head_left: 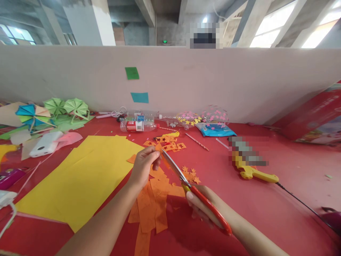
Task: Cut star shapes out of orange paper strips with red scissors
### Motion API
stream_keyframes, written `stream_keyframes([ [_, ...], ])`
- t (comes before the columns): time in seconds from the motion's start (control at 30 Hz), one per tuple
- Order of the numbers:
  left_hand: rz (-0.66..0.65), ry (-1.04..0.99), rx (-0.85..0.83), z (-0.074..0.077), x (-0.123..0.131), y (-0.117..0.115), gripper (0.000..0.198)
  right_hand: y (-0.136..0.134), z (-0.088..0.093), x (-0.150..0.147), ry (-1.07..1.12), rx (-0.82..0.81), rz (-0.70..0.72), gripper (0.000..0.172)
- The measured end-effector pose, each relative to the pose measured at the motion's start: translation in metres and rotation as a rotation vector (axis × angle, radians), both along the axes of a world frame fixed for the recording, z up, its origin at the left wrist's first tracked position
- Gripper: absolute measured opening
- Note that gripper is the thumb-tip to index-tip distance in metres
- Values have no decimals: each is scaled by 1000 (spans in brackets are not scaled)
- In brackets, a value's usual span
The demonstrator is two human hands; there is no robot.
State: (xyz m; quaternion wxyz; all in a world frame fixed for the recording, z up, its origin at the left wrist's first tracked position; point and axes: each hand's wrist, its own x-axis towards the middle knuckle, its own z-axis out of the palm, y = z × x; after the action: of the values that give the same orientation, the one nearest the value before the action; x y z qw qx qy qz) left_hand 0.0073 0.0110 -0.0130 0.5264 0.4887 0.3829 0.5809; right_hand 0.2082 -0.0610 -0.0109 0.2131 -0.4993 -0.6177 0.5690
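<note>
My left hand pinches a small piece of orange paper between thumb and fingers. A pair of scissors with red and yellow handles is gripped in my right hand. The tips of its blades reach the orange paper beside my left fingertips. Orange paper strips lie in a loose pile below both hands. Cut orange stars sit to the right of the blades. Just beyond my left hand are orange pieces with star-shaped holes.
Yellow paper sheets cover the left of the red table. A yellow glue gun with a cord lies at right. Plastic bottles, a blue packet and paper umbrellas stand along the white partition.
</note>
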Motion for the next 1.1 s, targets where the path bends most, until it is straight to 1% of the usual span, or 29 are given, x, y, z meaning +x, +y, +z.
stream_keyframes([
  [0.33, -5, 20, 7, 0, -1, 0, 22, 1, 1, -3, -23, -55, -35, 63],
  [0.47, -17, 21, 4, -1, -3, 1, 21, 2, 1, -3, -52, -58, -27, 66],
  [0.57, -19, 15, -17, 1, -4, 2, 20, 3, 0, -1, -70, -46, -17, 64],
  [0.67, 9, 14, -39, 4, -4, 3, 21, 4, -1, 1, -73, -45, -8, 60],
  [0.8, 28, 60, -40, 7, -5, 2, 23, 4, -1, 2, -54, -62, -7, 56],
  [0.97, 14, 81, -29, 6, -6, 2, 24, 4, -1, 1, -61, -80, -26, 60],
  [1.1, 7, 100, -19, 5, -6, 2, 24, 3, 0, 0, -58, -77, -31, 59],
])
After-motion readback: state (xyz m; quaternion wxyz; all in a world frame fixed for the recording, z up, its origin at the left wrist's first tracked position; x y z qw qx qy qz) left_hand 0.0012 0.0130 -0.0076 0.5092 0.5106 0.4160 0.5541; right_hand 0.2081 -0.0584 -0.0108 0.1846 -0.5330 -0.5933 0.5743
